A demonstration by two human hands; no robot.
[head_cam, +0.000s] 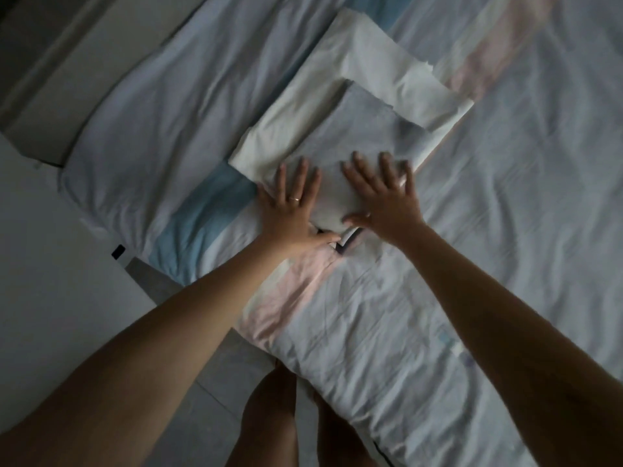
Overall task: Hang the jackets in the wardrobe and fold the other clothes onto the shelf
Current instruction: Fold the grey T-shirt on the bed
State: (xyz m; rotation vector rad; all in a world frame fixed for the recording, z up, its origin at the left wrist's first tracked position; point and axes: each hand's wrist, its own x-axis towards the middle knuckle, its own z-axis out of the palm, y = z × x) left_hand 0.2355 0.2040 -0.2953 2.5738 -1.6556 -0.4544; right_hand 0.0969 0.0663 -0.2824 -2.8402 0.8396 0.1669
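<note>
two bare forearms reach in from the bottom corners of the dim, wide-angle head view, cut off above the elbow by the frame edge; between them, the person's bare legs (269, 416) stand on a grey tiled floor (209, 382), feet out of sight.

the left hand (293, 210), a thin ring (296, 199) on one finger, lies flat on the near end of a white, partly folded cotton garment (364, 62), fingers straight and slightly spread, thumb stretched towards the other hand. the right hand (384, 203) presses beside it, fingers splayed wider and straight, gripping nothing; its fingertips are smeared by motion blur.

the garment rests on a bed, spread over a pale quilted cover with light blue and pink stripes (505, 163). it runs away from the hands towards the top of the frame, where one long white section is folded across a greyer panel. whether it is a shirt or trousers cannot be told in this light. a sliver of dark edging (347, 246) shows between the two thumbs at the near edge; what it belongs to is unclear.

at left, the cover droops over the mattress edge near a small black tag (118, 252) on a white surface (50, 264) that runs off the frame. the top-left corner fades into shadow, with only pale bands visible. no wardrobe or shelf is in view.
</note>
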